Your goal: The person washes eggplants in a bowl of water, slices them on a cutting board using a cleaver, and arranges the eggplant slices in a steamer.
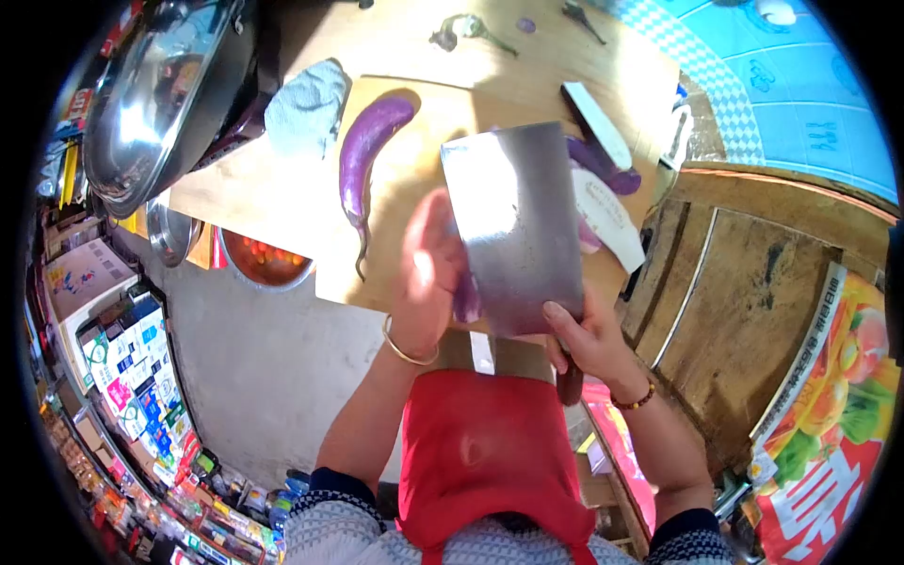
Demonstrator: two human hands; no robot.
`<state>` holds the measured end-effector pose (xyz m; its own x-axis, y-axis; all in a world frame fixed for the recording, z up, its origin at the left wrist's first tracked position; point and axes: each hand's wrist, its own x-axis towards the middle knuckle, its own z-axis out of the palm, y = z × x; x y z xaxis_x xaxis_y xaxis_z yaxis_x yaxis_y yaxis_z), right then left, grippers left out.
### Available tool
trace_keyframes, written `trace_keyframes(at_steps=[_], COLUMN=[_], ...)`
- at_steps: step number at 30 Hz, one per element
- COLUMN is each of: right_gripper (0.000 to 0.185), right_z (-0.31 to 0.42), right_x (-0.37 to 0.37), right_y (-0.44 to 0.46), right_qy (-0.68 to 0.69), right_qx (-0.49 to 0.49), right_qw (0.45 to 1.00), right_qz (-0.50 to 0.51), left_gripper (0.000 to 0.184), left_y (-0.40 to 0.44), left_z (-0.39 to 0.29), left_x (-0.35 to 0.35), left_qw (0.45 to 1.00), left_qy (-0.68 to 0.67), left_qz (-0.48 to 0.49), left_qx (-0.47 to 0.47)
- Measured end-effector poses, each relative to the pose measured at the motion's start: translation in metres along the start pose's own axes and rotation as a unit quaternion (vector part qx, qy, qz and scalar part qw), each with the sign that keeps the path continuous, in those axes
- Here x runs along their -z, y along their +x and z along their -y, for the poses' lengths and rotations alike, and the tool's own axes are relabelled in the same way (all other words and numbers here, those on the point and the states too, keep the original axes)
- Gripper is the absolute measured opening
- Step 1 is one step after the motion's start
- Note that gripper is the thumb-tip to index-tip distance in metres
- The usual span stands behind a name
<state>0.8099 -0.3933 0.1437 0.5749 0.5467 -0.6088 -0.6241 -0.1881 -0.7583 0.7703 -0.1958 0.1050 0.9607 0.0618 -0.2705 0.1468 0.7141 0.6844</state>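
Observation:
My right hand (589, 344) is closed around the handle of a cleaver (518, 231), whose broad blade is lifted over the cutting board (330, 282). Just left of the blade, my left hand (431, 273) has its visible fingers stretched out; the blade hides part of it. Between that hand and the blade shows a piece of purple eggplant (467, 299), mostly covered. A whole eggplant (363, 151) lies curved on the board farther left. To the blade's right are cut eggplant pieces (619, 179) and a white-handled peeler or knife-like tool (603, 127), partly overlapped by a white lettered object (607, 221).
A grey-blue cloth (307, 105) lies left of the board, near a large metal pan (155, 104). Eggplant stem trimmings (471, 33) rest at the table's far side. Below the table's left edge stands a bowl of red food (264, 262). A wooden panel (725, 282) stands at right.

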Motion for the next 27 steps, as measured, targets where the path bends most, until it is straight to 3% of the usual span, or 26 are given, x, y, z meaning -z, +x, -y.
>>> trace_keyframes(at_steps=[2, 5, 6, 9, 10, 11, 13, 16, 17, 18, 19, 20, 22, 25, 27], right_gripper=[0.030, 0.029, 0.028, 0.031, 0.028, 0.028, 0.026, 0.025, 0.025, 0.026, 0.026, 0.024, 0.019, 0.016, 0.014], right_z=[0.011, 0.005, 0.001, 0.000, -0.007, -0.011, -0.015, -0.021, -0.024, -0.022, -0.028, -0.038, -0.050, -0.060, -0.051], right_x=[0.004, 0.016, 0.022, 0.044, 0.051, 0.052, 0.052, 0.038, 0.039, 0.040, 0.037, 0.036, 0.024, 0.017, 0.012], right_y=[0.012, 0.015, 0.013, 0.007, 0.000, -0.005, -0.015, -0.029, -0.032, -0.033, -0.036, -0.036, -0.032, -0.027, -0.022], right_qy=[0.061, 0.112, 0.149, 0.120, 0.059, 0.058, -0.007, -0.017, -0.054, -0.070, -0.065, -0.160, -0.329, -0.337, -0.370], right_qx=[-0.012, 0.003, 0.008, 0.048, 0.039, 0.033, 0.039, 0.010, -0.010, -0.021, -0.023, 0.037, 0.125, 0.095, 0.126], right_qw=[0.998, 0.992, 0.984, 0.975, 0.974, 0.974, 0.984, 0.981, 0.982, 0.981, 0.981, 0.974, 0.925, 0.924, 0.908], right_qz=[0.010, -0.051, -0.100, -0.182, -0.217, -0.218, -0.176, -0.191, -0.183, -0.178, -0.180, -0.155, -0.141, -0.155, -0.152], left_gripper=[0.041, 0.033, 0.030, 0.033, 0.034, 0.034, 0.035, 0.035, 0.034, 0.039, 0.044, 0.049, 0.051, 0.051, 0.045], left_y=[0.019, 0.032, 0.032, 0.071, 0.099, 0.123, 0.124, 0.068, 0.042, 0.035, 0.008, -0.013, -0.016, -0.012, -0.004], left_z=[-0.005, -0.016, -0.017, -0.030, -0.032, -0.035, -0.036, -0.042, -0.033, -0.034, -0.035, -0.034, -0.016, 0.003, 0.011], left_x=[-0.011, 0.000, 0.000, 0.011, 0.024, 0.037, 0.032, 0.046, 0.063, 0.057, 0.057, 0.060, 0.066, 0.079, 0.078], left_qw=[0.993, 0.995, 0.999, 0.961, 0.864, 0.699, 0.554, 0.614, 0.609, 0.644, 0.606, 0.557, 0.544, 0.539, 0.498], left_qy=[-0.083, -0.053, 0.036, 0.262, 0.488, 0.679, 0.755, 0.705, 0.714, 0.705, 0.748, 0.775, 0.783, 0.778, 0.784], left_qz=[-0.053, -0.023, 0.012, -0.081, -0.060, -0.033, -0.052, -0.042, -0.005, -0.012, 0.107, 0.222, 0.226, 0.225, 0.192], left_qx=[0.063, 0.077, 0.026, 0.008, -0.111, -0.224, -0.347, -0.352, -0.347, -0.295, -0.248, -0.200, -0.202, -0.229, -0.318])
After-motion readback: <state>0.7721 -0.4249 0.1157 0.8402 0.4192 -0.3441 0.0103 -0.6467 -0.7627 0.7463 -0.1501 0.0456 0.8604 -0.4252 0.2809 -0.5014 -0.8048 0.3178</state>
